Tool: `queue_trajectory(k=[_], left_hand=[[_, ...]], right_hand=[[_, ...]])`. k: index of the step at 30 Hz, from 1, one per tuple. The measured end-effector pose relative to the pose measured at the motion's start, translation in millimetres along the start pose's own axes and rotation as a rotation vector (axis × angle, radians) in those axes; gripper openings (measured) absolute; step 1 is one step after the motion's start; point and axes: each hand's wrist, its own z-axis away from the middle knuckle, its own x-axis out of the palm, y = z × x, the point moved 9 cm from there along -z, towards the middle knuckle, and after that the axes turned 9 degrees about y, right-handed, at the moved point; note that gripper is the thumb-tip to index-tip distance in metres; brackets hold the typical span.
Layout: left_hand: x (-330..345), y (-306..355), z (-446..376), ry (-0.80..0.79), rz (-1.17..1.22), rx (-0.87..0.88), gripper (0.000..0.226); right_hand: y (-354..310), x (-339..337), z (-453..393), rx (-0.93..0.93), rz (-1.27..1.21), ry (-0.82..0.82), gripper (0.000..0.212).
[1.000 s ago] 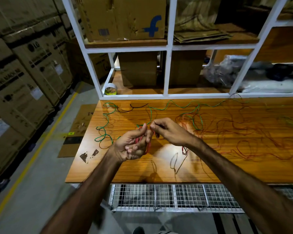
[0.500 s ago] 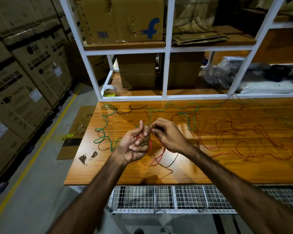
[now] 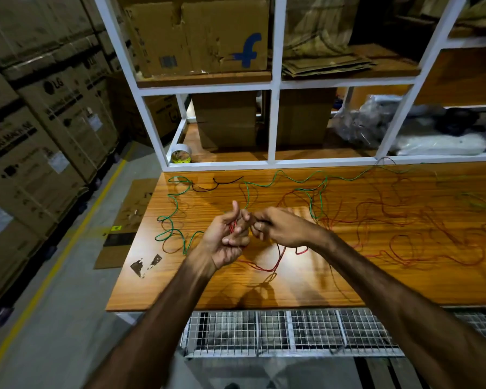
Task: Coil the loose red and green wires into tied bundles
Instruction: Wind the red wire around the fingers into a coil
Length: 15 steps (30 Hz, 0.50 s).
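Over the last second the left hand (image 3: 227, 239) has kept its grip clenched on a small red wire coil (image 3: 232, 228) while the right hand (image 3: 281, 230), pinching the strand, drew more slack; the trailing red wire (image 3: 267, 267) now loops across the worktop (image 3: 197, 287), so winding continues.

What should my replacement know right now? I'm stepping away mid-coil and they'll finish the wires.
Left hand: closed around a small coil of thin red wire, held above the wooden tabletop.
Right hand: pinching the same wire next to the left fingers; its loose tail hangs down to the tabletop.
Done: nothing finished; no tied bundle is visible.
Left: finish and tie this coil, then the tangled loose red wires on the right and the long green wire snaking along the left and back edge.
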Motion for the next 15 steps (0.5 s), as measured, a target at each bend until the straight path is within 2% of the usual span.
queue_trajectory(k=[3, 5, 10, 12, 15], left_hand=[[-3.8, -9.6, -2.6, 0.058, -0.019, 0.012, 0.049], [-7.9, -14.8, -2.0, 0.067, -0.056, -0.002, 0.047], [-21.3, -24.4, -3.6, 0.109, -0.091, -0.041, 0.047], [-23.3, -27.1, -3.9, 0.128, -0.105, -0.043, 0.046], [-20.7, -24.6, -4.1, 0.15, -0.108, -0.026, 0.041]], right_hand=[[4.0, -5.0, 1.0, 0.025, 0.379, -0.022, 0.022], [4.6, -8.7, 1.2, 0.042, 0.414, 0.009, 0.023], [12.5, -15.8, -5.2, 0.087, -0.076, 0.285, 0.028], [20.4, -13.6, -7.4, 0.127, -0.141, 0.365, 0.027], [33.3, -7.2, -7.1, 0.169, -0.216, 0.393, 0.027]])
